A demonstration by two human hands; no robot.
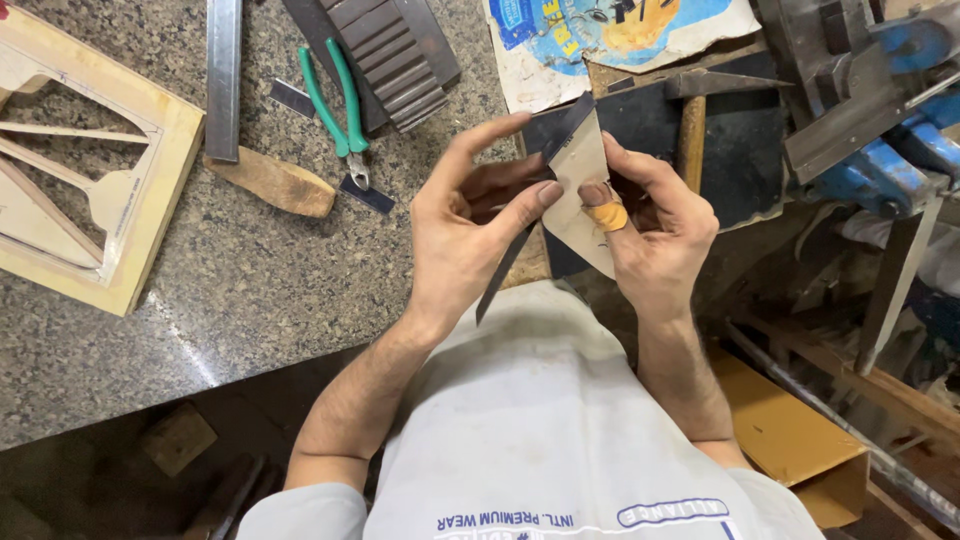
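Sandpaper piece (pixel 583 190) pinched between both hands, left hand (pixel 470 230), right hand (pixel 655 235)

A single head-worn camera looks steeply down from above the person's chest, close to the hands. It faces forward over the speckled grey granite worktop (pixel 250 270), which fills the upper left, while the blue metal bench vise (pixel 890 150) sits at the upper right edge.

Bare granite counter (pixel 240 290) left of hands; pliers (pixel 335 105), hammer (pixel 690 120), blue vise (pixel 880 110) crowd far side.
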